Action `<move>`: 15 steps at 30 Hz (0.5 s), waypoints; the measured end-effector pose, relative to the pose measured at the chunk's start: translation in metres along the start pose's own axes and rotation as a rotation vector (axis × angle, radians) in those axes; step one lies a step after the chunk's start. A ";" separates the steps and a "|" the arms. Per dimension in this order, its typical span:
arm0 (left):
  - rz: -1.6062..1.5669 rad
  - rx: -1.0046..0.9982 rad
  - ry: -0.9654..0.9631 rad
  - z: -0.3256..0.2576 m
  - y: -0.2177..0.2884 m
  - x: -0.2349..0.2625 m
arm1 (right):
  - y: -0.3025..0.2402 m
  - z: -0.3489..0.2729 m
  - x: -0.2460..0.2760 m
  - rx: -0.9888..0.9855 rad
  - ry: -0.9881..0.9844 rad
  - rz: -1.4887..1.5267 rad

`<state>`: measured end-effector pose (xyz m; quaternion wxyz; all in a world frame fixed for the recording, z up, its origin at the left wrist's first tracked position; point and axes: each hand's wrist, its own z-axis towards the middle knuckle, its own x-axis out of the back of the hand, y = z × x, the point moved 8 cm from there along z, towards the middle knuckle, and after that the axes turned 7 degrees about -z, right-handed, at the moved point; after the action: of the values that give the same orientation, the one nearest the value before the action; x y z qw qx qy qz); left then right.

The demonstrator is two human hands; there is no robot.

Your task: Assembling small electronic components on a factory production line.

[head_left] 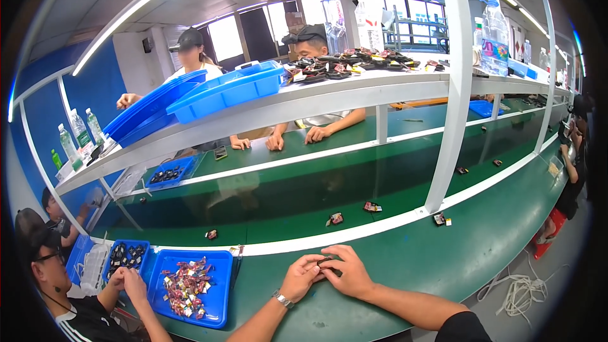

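Observation:
My left hand, with a metal watch on its wrist, and my right hand meet above the green bench. The fingers of both are closed around a small black part. Much of that part is covered by my fingers, so its exact kind cannot be made out. Left of my left hand is a blue tray with a heap of small red, yellow and white wired pieces.
A smaller blue tray holds black parts beside a seated co-worker at the left. Behind a white rail, small pieces lie on the green belt. A white post supports a shelf carrying blue trays and bottles.

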<state>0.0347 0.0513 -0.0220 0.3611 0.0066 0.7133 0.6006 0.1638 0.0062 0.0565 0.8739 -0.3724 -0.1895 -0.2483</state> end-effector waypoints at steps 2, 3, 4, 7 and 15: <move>-0.037 -0.006 -0.019 0.000 -0.002 -0.002 | 0.002 -0.001 0.001 -0.016 0.021 -0.009; -0.036 -0.008 -0.010 0.000 -0.002 -0.001 | 0.002 -0.001 0.001 -0.015 0.029 -0.006; -0.034 -0.011 -0.001 0.000 -0.001 0.000 | 0.003 -0.001 0.001 -0.014 0.037 -0.004; -0.033 -0.015 0.004 -0.001 0.000 -0.005 | 0.007 -0.003 -0.001 -0.028 0.031 -0.007; -0.007 -0.047 0.038 -0.003 -0.001 -0.004 | -0.004 0.001 0.002 0.028 -0.027 0.034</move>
<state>0.0362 0.0466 -0.0207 0.3497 -0.0157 0.7058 0.6159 0.1629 0.0044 0.0603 0.8806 -0.3665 -0.1982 -0.2256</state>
